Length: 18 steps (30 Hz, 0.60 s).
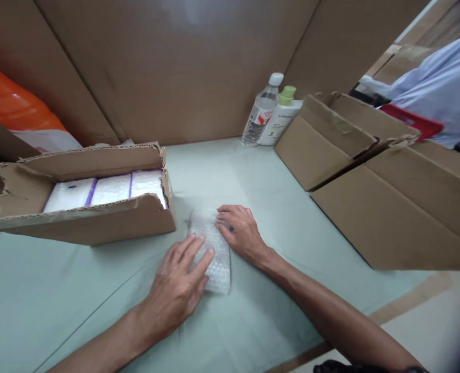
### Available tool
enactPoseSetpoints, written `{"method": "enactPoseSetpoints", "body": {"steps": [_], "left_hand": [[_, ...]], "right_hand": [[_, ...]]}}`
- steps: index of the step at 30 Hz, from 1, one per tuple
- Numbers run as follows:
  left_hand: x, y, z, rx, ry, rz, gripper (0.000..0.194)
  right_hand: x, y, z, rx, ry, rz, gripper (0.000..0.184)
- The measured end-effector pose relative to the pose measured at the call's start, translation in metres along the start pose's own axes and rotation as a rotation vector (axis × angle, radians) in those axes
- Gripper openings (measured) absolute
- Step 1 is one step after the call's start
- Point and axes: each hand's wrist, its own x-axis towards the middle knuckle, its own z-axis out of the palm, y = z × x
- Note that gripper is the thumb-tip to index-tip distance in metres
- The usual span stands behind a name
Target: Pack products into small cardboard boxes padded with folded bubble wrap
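Note:
A flat bubble-wrap pouch (218, 259) lies on the pale green table in front of me. My left hand (179, 277) rests on its left side, fingers spread and stretched over the wrap. At its upper right edge, the fingers of my right hand (241, 230) touch the wrap, slightly bent and apart. Whether anything sits inside the pouch cannot be made out. Just beyond my left hand stands an open cardboard box (137, 220) holding white packs (113, 189) with purple edges.
Two open cardboard boxes (319, 150) (401, 207) stand on the right. A clear water bottle (259, 116) and a white bottle with a green cap (282, 122) are against the back cardboard panel (183, 72). An orange bag (16, 103) is at left; a person's light-blue sleeve (443, 88) shows far right.

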Motion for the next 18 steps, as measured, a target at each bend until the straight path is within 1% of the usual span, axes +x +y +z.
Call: {"method": "enactPoseSetpoints", "body": {"steps": [2,4,5,7,9,11,13,15,16,18], "left_hand": [[-0.005,0.002,0.012,0.013,-0.108,0.024,0.047],[-0.009,0.002,0.020,0.021,-0.147,0.015,0.047],[-0.010,0.001,0.023,0.020,-0.148,0.011,0.047],[-0.011,0.001,0.024,0.001,-0.146,0.007,0.045],[-0.012,-0.001,0.022,-0.046,-0.147,0.006,0.044],[-0.014,-0.004,0.019,-0.117,-0.107,-0.026,0.045],[-0.017,-0.009,0.017,-0.199,-0.016,-0.133,0.050],[-0.018,-0.015,0.014,-0.292,0.077,-0.290,0.058],[-0.018,-0.018,0.012,-0.349,0.104,-0.368,0.064],[-0.014,-0.022,0.005,-0.496,0.105,-0.499,0.074]], "right_hand": [[-0.001,0.009,0.009,-0.056,0.015,-0.002,0.027],[-0.005,0.013,0.013,-0.079,0.005,0.010,0.042],[-0.006,0.015,0.014,-0.088,-0.006,0.013,0.045],[-0.006,0.017,0.014,-0.097,-0.028,0.013,0.041],[-0.004,0.018,0.014,-0.074,-0.027,0.011,0.029],[-0.001,0.015,0.011,-0.003,-0.002,0.022,0.016],[0.001,0.008,0.006,0.106,0.019,0.058,0.011],[-0.001,-0.006,-0.002,0.235,0.017,0.097,0.011],[-0.004,-0.015,-0.007,0.295,0.010,0.101,0.010],[-0.010,-0.033,-0.019,0.384,0.002,0.080,0.009]]}}
